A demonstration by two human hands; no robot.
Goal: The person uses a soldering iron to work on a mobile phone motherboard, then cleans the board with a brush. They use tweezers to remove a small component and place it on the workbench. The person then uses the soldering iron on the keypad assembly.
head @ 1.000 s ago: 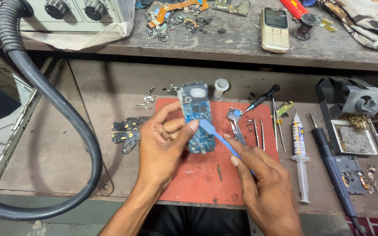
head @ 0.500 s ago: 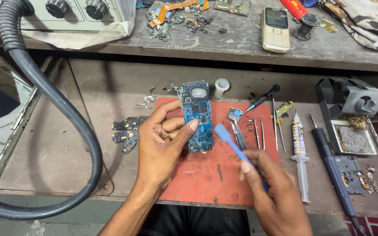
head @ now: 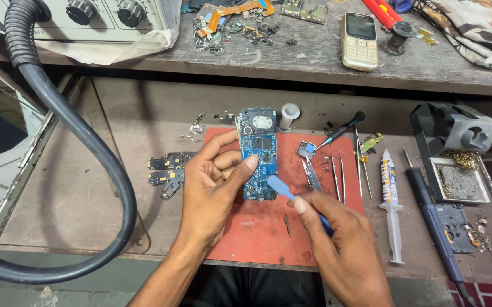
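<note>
My left hand [head: 215,190] holds a blue phone circuit board [head: 258,149] upright over a red work mat [head: 257,233], thumb on its right edge and fingers behind its left side. In my right hand [head: 342,250] is a blue plastic pry tool [head: 283,187]. Its flat tip sits close to the board's lower right corner; contact cannot be told.
Tweezers [head: 337,176], a small screwdriver [head: 342,126], a syringe [head: 391,199] and a soldering iron [head: 433,222] lie to the right. Black phone parts [head: 166,170] lie left of the mat. A thick black hose [head: 81,148] curves at left. A keypad phone [head: 359,41] rests on the upper shelf.
The pry tool's tip lifted off the board's right side and came back lower, near the bottom right corner. My left hand kept the board still.
</note>
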